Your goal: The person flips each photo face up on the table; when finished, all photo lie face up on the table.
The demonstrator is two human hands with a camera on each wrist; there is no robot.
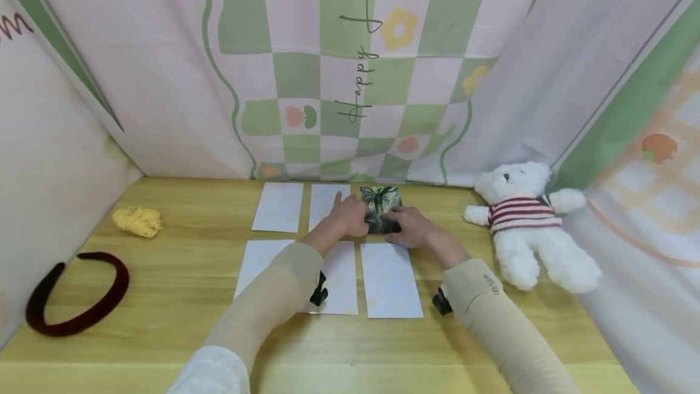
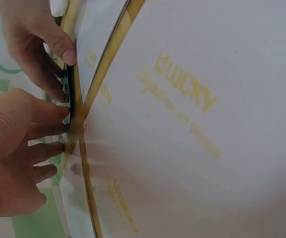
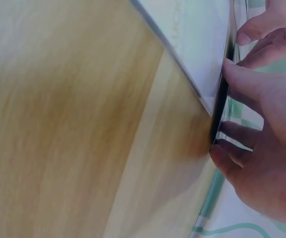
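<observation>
While you bend both hands over the pale wooden table, a dark green glossy picture card with a palm-like tree lies at the right end of the far row, between your left hand and your right hand. Your fingers touch its opposite sides; whether either hand pinches it, you cannot tell. White rectangular paper sheets lie beside and nearer you. To the right rests a white plush bear in a red-striped top.
</observation>
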